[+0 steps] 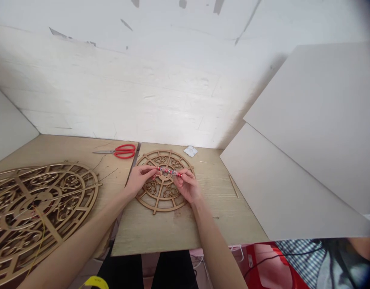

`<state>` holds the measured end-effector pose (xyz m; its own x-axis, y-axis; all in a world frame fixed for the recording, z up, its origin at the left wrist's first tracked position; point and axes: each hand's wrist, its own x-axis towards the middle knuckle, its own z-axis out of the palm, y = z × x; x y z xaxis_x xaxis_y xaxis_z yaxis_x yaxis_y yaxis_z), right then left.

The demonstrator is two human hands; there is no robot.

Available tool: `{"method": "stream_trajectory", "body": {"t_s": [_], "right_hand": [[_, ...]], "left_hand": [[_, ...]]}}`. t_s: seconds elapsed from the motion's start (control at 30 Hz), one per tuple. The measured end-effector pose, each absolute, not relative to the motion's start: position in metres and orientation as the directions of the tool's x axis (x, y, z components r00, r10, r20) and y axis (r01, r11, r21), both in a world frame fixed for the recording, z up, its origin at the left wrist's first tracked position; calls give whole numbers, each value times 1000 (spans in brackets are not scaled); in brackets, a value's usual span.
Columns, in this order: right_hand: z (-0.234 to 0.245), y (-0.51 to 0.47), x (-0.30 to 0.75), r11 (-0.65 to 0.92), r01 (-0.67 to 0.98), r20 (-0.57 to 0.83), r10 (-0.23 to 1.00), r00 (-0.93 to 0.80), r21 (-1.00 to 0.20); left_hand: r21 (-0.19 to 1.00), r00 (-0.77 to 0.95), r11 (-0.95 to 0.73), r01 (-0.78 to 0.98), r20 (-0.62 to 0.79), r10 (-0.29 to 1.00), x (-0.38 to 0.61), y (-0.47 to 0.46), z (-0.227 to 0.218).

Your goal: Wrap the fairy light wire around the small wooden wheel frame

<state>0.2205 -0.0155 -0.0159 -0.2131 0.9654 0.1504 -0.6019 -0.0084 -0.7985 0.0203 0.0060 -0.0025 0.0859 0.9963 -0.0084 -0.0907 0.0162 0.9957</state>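
A slim, pen-sized stick with a red, white and dark pattern (169, 171) is held level between my two hands; its exact kind I cannot make out. At its left end, my left hand (139, 178) pinches it with thumb and fingertips. My right hand (189, 184) grips the other end in the same way. Directly beneath lies a round gold-brown openwork disc (160, 196) with spokes, a rim and scroll patterns. My hands cover parts of its left and right sides.
Red-handled scissors (124, 151) lie at the back left. Larger openwork discs (57, 237) are stacked on the left, with thin wires over them. A small white packet (190, 151) sits near the wall. White panels (281, 188) lean on the right. A thin strip (233, 186) lies beside them.
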Motion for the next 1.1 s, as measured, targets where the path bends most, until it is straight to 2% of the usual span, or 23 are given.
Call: {"method": "stream_trajectory", "body": {"t_s": [0.17,0.37,0.57,0.8,1.1], "right_hand": [[-17,-16,220,-22,-606,160,957,-244,-795],[-14,-18,220,-104,-576,100,945,-312,-811],[-11,-18,220,-90,-617,106,956,-273,-781],[-14,-17,220,-119,-570,98,937,-335,-813],[-15,-17,220,-110,-586,94,947,-307,-803]], "left_hand": [[996,104,10,-92,0,995,22,6,-4],[997,97,4,-73,3,995,21,7,-7],[998,134,-58,21,54,990,20,9,-17],[995,88,-23,-93,31,996,23,6,-10],[994,98,-25,-106,36,995,23,5,-7]]}}
